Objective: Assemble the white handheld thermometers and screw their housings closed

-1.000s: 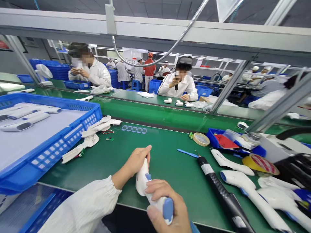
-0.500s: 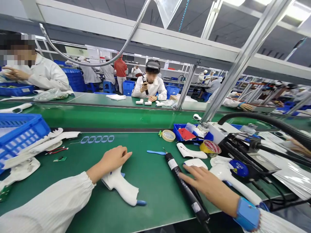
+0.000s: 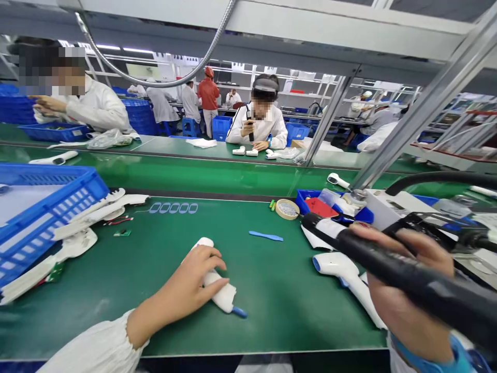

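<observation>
My left hand (image 3: 198,277) is curled over a white pistol-shaped housing (image 3: 225,296), thumb on one side and fingers on the other. The housing lies on the green bench, with a blue tip sticking out of its near end. In my right hand (image 3: 411,305) is a black electric screwdriver (image 3: 388,264), raised above the bench and pointing left, partly blurred. Beneath its front end is a white shell part, mostly hidden. Left of my right hand lies another white pistol-shaped housing (image 3: 339,267) with a blue ring at its end.
A blue pry tool (image 3: 266,236) lies mid-bench. Behind it are a tape roll (image 3: 287,209) holding small parts and a blue bin (image 3: 363,213). White shell parts (image 3: 77,243) lie beside a blue basket (image 3: 91,178) at left. Co-workers (image 3: 264,122) sit across the bench.
My right hand has picked up the electric screwdriver from the bench and lifted it. The housing under my left hand has turned, and that hand now wraps its handle. The view has shifted.
</observation>
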`<state>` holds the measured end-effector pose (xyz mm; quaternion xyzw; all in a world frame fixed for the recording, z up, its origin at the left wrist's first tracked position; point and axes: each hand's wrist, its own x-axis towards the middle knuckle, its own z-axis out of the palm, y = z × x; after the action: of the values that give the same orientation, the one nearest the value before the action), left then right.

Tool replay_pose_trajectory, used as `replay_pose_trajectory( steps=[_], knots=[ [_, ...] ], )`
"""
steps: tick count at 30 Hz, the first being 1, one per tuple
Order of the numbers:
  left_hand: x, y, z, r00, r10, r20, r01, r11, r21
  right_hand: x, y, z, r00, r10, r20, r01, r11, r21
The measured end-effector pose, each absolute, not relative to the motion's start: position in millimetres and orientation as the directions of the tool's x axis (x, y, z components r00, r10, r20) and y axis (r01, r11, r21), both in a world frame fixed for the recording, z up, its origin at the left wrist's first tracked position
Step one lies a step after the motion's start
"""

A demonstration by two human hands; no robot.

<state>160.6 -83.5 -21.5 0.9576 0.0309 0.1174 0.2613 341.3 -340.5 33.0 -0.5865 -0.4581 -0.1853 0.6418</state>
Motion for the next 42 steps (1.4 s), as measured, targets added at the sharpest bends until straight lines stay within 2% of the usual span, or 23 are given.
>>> replay_pose_trajectory(
  steps=[1,2,4,6,9,12,42],
  knots=[
    [154.4,-88.0,-23.7,0.971,0.107,0.216,-0.015,-0.869,0.495,331.7,-329.5,40.3,0.651,0.175,0.739,0.651,0.371,-0.662],
    [149.6,-92.1,-26.2,0.970,0.099,0.220,-0.021,-0.875,0.485,321.9,-317.0,46.9,0.748,0.086,0.658,0.545,0.486,-0.684],
    [143.4,-98.6,-31.7,0.967,0.101,0.234,-0.022,-0.882,0.470,303.4,-291.5,56.4,0.844,0.032,0.535,0.409,0.606,-0.682],
    [140.6,-101.7,-37.6,0.961,0.103,0.256,-0.028,-0.887,0.461,288.2,-269.6,59.9,0.862,0.109,0.496,0.323,0.637,-0.700],
    [139.9,-101.6,-44.9,0.947,0.091,0.308,-0.060,-0.891,0.450,272.1,-248.2,54.8,0.814,0.322,0.484,0.199,0.628,-0.752],
    [140.4,-100.0,-48.8,0.931,0.091,0.355,-0.083,-0.891,0.447,261.4,-237.1,44.0,0.763,0.436,0.477,0.116,0.635,-0.764],
    [141.9,-102.1,-47.1,0.940,0.096,0.328,-0.070,-0.885,0.460,259.1,-207.3,18.8,0.634,0.665,0.395,-0.054,0.547,-0.835]
  ],
)
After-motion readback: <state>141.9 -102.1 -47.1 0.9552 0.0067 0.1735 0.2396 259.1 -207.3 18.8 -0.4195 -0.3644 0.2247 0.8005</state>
